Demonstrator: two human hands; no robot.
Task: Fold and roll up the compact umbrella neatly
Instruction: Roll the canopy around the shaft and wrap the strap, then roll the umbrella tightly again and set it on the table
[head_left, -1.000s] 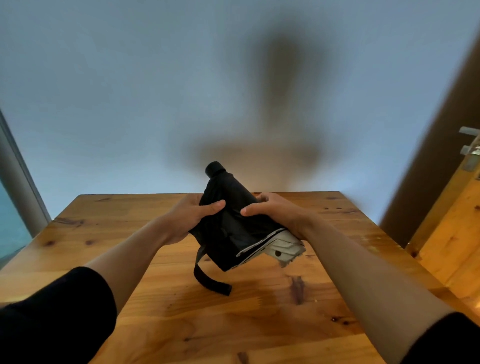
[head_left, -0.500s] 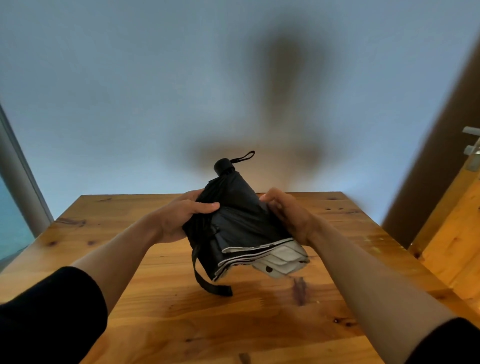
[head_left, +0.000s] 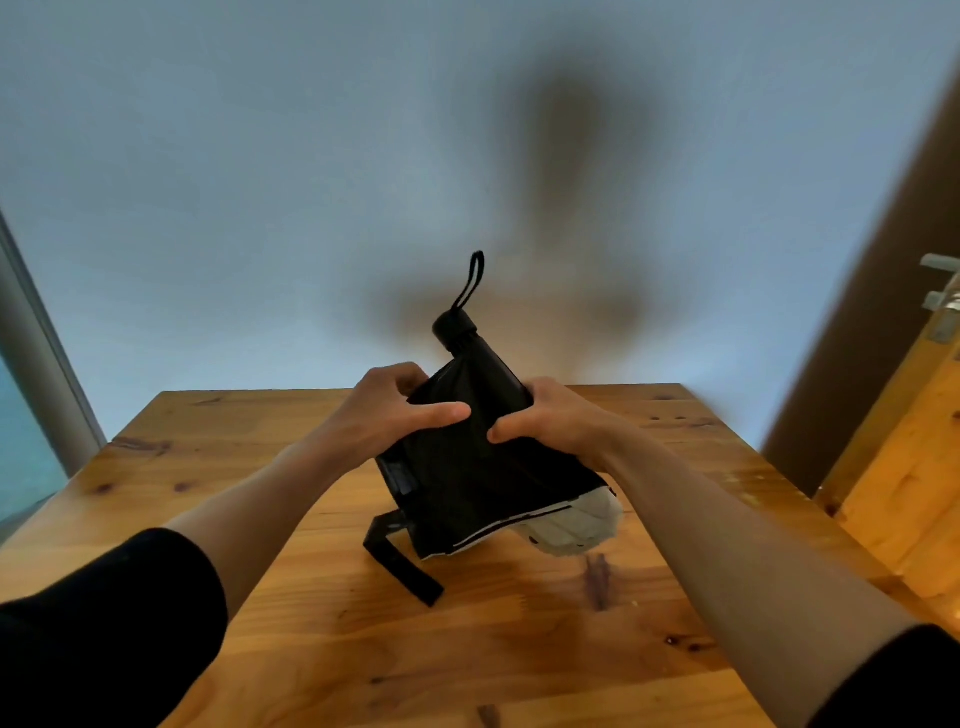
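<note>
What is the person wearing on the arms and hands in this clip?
Both hands, left hand and right hand, are bare, with no gloves, rings or watch visible. Forearms are uncovered. Each arm has a black sleeve pushed up near the elbow.

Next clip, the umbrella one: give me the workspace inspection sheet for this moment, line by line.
Surface: wooden table, knots and dark marks in the grain.
Job's things: black compact umbrella held above the table, handle end with wrist loop pointing up and away; closure strap hanging loose, not fastened; pale lining showing at the lower end.
Clutter: nothing seen.
Grippers: left hand and right hand both grip the canopy, thumbs pressed on the near face.
Cables: nothing seen.
Surroundings: plain wall with a shadow; wooden door with metal handle at right; grey frame at left.
</note>
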